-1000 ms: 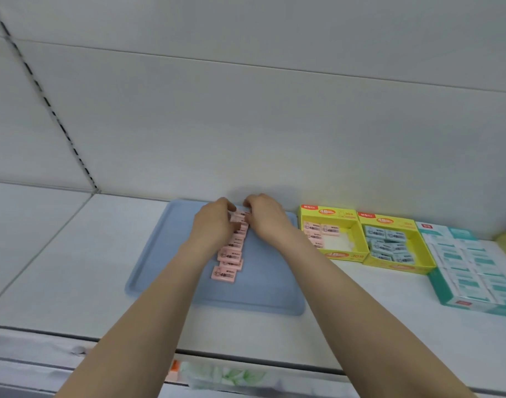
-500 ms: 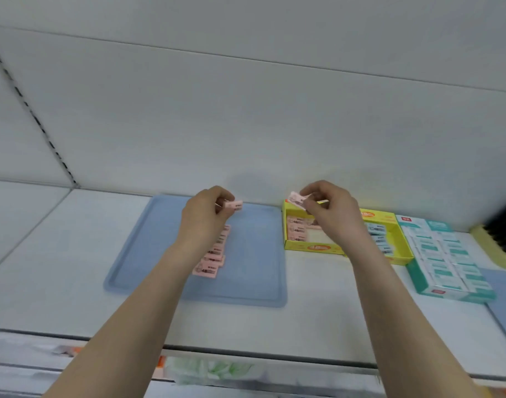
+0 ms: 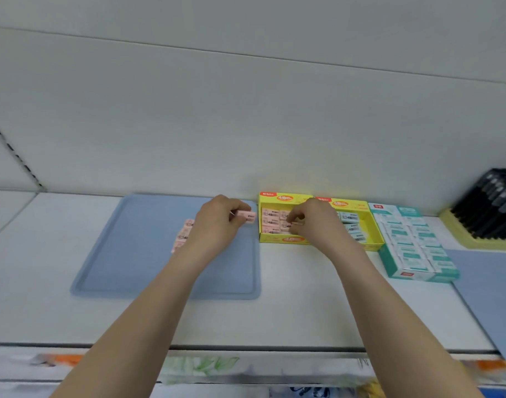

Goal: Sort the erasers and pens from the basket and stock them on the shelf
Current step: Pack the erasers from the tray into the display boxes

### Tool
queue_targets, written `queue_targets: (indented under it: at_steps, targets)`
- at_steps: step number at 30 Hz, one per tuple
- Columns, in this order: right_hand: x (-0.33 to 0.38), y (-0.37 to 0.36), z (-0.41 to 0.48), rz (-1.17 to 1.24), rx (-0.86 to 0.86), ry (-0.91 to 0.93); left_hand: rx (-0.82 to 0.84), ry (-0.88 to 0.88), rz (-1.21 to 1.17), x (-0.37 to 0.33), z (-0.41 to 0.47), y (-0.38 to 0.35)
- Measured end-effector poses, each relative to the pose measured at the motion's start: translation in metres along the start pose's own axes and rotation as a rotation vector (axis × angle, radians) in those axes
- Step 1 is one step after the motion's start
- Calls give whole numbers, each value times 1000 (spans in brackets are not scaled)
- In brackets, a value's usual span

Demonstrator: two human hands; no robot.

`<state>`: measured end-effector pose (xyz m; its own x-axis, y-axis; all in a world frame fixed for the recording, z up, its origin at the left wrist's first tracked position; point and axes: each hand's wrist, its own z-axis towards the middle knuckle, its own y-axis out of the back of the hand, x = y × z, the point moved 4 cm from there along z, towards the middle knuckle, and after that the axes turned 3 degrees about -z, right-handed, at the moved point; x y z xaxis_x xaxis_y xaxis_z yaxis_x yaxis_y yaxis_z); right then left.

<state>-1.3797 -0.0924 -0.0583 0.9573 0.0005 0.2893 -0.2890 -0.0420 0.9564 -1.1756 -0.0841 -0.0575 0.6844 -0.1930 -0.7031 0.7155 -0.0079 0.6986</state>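
- The left hand point(image 3: 217, 225) is pinching a pink eraser point(image 3: 247, 216) between the thumb and curled fingers. It is holding the eraser in the air over the right part of the blue tray point(image 3: 148, 271), just left of the yellow box point(image 3: 286, 239).
- The right hand point(image 3: 313, 222) is reaching into that yellow box. Its fingertips are curling down and pinching a second pink eraser point(image 3: 286, 225), which is lying among the other pink ones packed in the box.
- A short row of pink erasers point(image 3: 182, 235) is lying on the tray, partly hidden behind the left wrist.
- A second yellow box point(image 3: 346, 203) is sitting against the right side of the first and holding pale blue erasers point(image 3: 350, 218). The right forearm is covering part of it.
- A teal box point(image 3: 412, 278) of white-and-teal erasers is sitting just beside that, further right and reaching nearer the shelf's front.
- At the far right, black pens point(image 3: 493, 205) are leaning in a pale yellow holder point(image 3: 458, 239) near the back panel, and they are blurred.
- The tray, the boxes and the holder are all resting on the white shelf point(image 3: 303, 311), set toward its back.
- Both bare forearms are stretching forward over the shelf's front edge.
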Motion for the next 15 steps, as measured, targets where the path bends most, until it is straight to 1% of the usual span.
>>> queue_targets:
  at_steps: [3,6,8,9,10,11,12,13,15]
  targets:
    - [1,-2,-1,-4,-68,11,-28,4,-45,1,-1,0]
    - [-1,-3,-3,-7,-102,22,-56,-1,-142,-2,-2,-1]
    - [-2,1,-6,28,-180,44,-59,11,-225,-5,-2,-1]
    - [-1,6,-9,92,-238,56,-50,20,-266,-8,-2,-3]
    - [0,12,-11,227,-268,62,-38,25,-307,-12,-1,-5]
    - [2,16,-14,415,-246,64,-23,26,-345,-18,0,-9]
    - [5,19,-15,598,-173,67,-9,23,-377,-24,1,-14]
    - [7,20,-16,711,-106,79,2,18,-396,-30,2,-18]
    - [2,22,-16,701,-71,81,5,-4,-377,-36,4,-25]
